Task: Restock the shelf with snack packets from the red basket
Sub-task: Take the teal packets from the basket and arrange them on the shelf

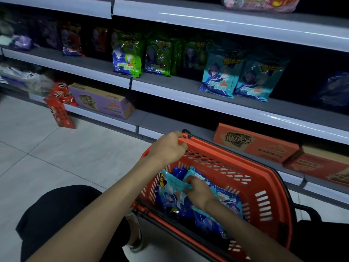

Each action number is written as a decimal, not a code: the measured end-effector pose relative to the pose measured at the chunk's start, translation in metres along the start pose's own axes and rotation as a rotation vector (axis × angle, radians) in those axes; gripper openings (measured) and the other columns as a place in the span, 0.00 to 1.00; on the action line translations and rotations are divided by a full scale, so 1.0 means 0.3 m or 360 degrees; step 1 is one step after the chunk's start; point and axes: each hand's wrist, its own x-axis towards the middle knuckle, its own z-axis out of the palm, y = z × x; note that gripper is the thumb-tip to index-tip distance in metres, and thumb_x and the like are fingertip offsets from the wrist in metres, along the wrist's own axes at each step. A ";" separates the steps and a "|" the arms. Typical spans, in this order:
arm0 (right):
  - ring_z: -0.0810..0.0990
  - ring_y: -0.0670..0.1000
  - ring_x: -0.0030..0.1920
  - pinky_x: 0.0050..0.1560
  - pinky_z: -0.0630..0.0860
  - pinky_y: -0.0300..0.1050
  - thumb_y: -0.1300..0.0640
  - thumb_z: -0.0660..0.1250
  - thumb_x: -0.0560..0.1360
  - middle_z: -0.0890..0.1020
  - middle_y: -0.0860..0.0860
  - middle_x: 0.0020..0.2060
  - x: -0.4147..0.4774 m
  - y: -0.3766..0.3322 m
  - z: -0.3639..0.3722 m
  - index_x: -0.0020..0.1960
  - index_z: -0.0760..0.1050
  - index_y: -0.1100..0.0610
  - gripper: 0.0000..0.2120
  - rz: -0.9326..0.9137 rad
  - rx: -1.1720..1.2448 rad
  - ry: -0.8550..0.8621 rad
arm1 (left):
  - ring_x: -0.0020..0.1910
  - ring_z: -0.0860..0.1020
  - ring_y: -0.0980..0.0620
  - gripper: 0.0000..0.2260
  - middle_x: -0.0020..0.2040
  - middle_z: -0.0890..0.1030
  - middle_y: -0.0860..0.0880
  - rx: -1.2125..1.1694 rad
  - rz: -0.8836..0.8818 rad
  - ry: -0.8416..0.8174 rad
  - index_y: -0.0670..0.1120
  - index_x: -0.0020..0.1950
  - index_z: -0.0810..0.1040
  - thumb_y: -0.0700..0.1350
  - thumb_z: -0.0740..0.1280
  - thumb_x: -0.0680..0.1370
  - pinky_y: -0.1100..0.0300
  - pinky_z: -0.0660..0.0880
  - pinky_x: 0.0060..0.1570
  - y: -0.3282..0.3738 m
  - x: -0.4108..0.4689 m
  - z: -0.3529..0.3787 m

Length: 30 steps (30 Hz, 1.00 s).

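Packet [172, 183] likely light, crinkly, slippery: pinched at top edge by right grip [197, 189]; left grip [169, 146] curled round basket [270, 178] rim.

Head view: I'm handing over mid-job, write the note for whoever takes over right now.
Left hand grips the red basket by its rim corner.
Right hand pinches a teal packet inside the basket.
More packets lie under and beside it.
Two teal packets stand on the middle shelf, with a gap to their right.
Left to do: lift the pinched packet out, shelve it, then the rest.
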 end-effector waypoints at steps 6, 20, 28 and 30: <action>0.77 0.55 0.37 0.40 0.80 0.50 0.65 0.69 0.81 0.79 0.53 0.48 -0.069 0.049 -0.255 0.50 0.72 0.57 0.07 0.0226 0.1080 0.0141 | 0.54 0.83 0.44 0.18 0.50 0.87 0.46 -0.0210 -0.0002 0.0159 0.51 0.68 0.78 0.54 0.64 0.80 0.49 0.79 0.57 0.014 0.018 0.026; 0.82 0.59 0.63 0.65 0.78 0.57 0.62 0.64 0.82 0.84 0.59 0.63 -0.356 0.150 -0.643 0.65 0.73 0.59 0.11 -0.0165 0.2036 0.0250 | 0.55 0.86 0.51 0.20 0.59 0.86 0.48 -0.1486 -0.0054 -0.0132 0.52 0.63 0.81 0.63 0.69 0.78 0.49 0.80 0.64 0.170 -0.031 0.088; 0.81 0.59 0.65 0.56 0.81 0.48 0.60 0.65 0.81 0.85 0.56 0.61 -0.348 0.119 -0.632 0.64 0.74 0.57 0.11 -0.0262 0.2077 0.0285 | 0.61 0.84 0.42 0.13 0.60 0.86 0.46 -0.1597 0.0131 -0.0431 0.48 0.63 0.83 0.51 0.70 0.80 0.36 0.75 0.68 0.222 -0.063 0.156; 0.81 0.61 0.65 0.59 0.80 0.53 0.61 0.66 0.81 0.85 0.57 0.60 -0.344 0.127 -0.636 0.63 0.74 0.59 0.11 -0.0219 0.2076 0.0330 | 0.60 0.85 0.41 0.14 0.60 0.86 0.45 -0.1595 0.0167 -0.0400 0.46 0.64 0.83 0.47 0.71 0.79 0.37 0.76 0.66 0.227 -0.065 0.159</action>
